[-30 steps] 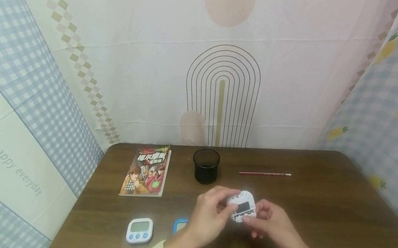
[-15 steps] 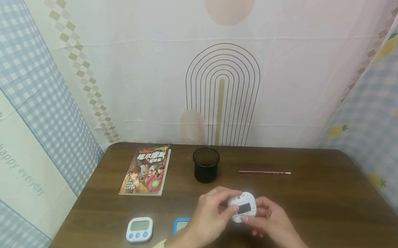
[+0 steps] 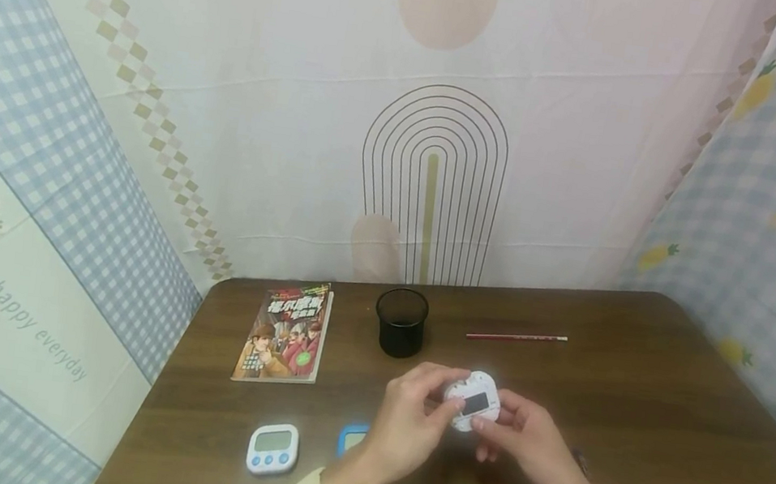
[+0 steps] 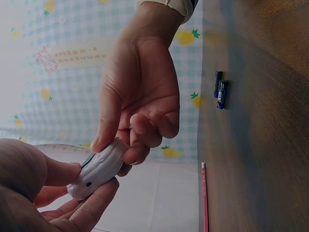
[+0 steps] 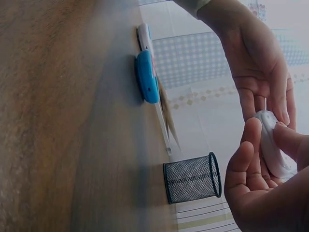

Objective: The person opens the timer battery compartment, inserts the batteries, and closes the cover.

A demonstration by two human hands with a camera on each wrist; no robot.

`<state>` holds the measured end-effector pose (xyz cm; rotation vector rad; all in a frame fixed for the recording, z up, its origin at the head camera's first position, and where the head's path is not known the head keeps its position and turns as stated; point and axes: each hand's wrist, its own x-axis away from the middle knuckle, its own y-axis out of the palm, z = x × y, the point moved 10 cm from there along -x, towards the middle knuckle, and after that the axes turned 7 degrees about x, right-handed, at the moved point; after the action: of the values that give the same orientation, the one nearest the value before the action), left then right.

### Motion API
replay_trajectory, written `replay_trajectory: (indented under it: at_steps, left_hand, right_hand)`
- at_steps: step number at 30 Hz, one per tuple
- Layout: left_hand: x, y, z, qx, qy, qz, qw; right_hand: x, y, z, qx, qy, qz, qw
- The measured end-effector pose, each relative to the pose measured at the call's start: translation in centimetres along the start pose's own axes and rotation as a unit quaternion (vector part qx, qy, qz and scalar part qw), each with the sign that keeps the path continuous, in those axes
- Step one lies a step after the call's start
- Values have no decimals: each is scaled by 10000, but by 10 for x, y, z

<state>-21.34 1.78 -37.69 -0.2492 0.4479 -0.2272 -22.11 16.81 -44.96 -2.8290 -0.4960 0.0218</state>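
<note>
A white timer (image 3: 486,387) is held between both hands above the table, its back with a dark rectangular patch turned toward the head camera. My left hand (image 3: 404,420) pinches its left side, thumb on the back and fingers beneath. From the other side my right hand (image 3: 534,445) grips it, thumb pressed near the lower edge of the back. In the left wrist view the edge of the timer (image 4: 99,169) shows between the fingers. Two dark blue batteries (image 4: 221,94) lie on the table beyond my right hand; the head view shows only a dark bit by the right wrist.
A white timer with blue buttons (image 3: 272,449) lies at the left, beside a blue timer (image 3: 351,438) partly hidden by my left arm. Behind are a comic-covered book (image 3: 283,334), a black mesh pen cup (image 3: 401,338) and a red pencil (image 3: 515,339).
Dark slots along the lower edge of the held timer's back, seen a second ago, no longer show. My right hand has shifted slightly left, and a dark bit now shows by its wrist.
</note>
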Motion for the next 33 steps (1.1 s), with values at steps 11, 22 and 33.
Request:
replay_trajectory:
  at_steps: [11,22,33]
  left_hand:
    - [0,-2,0,32,-37,30,10000]
    - [0,-1,0,30,-23,19,10000]
    - [0,-1,1,48,80,84,9999]
  right_hand:
    - [2,-3,-2,17,-161,399,9991]
    - [3,-5,-5,31,-327,545,9980]
    - [5,-7,-8,44,-481,685,9965]
